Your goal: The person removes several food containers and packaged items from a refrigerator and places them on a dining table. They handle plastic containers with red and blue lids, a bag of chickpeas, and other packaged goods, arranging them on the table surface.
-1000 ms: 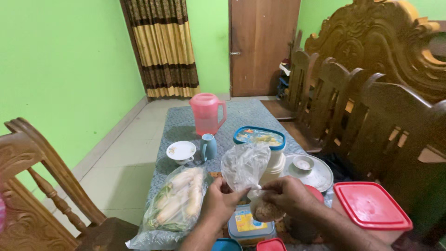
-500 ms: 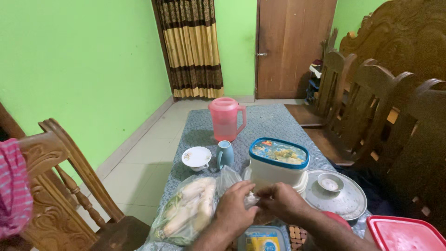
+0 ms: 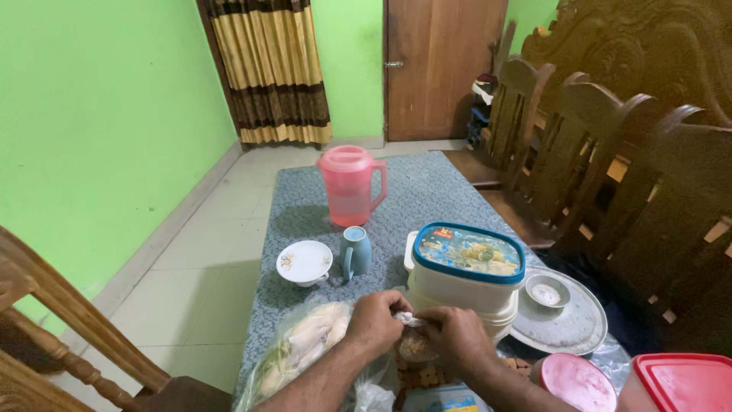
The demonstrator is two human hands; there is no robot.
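Both hands meet low over the surface (image 3: 427, 191): the left hand (image 3: 375, 320) and right hand (image 3: 451, 336) pinch the twisted neck of a small clear plastic bag of brown grains (image 3: 413, 345), which sits between them, just before the blue-lidded white tub (image 3: 463, 268).

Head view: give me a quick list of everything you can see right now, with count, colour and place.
Small plastic bag: one, clear with brown contents, between both hands.
Bag of vegetables: one, clear with pale contents, table's near left.
Tubs: stacked, white, blue-rimmed lid on top, table centre.
Jug: one, pink, far end of the table.
Mug: one, blue, before the jug.
Saucer: one, white, left of the mug.
Metal plate: one, silver, holding a small bowl, right.
Red lids: two, bottom right.
Chairs: several, dark wood, right side.
Left hand: pinching the bag's neck.
Right hand: on the bag too.
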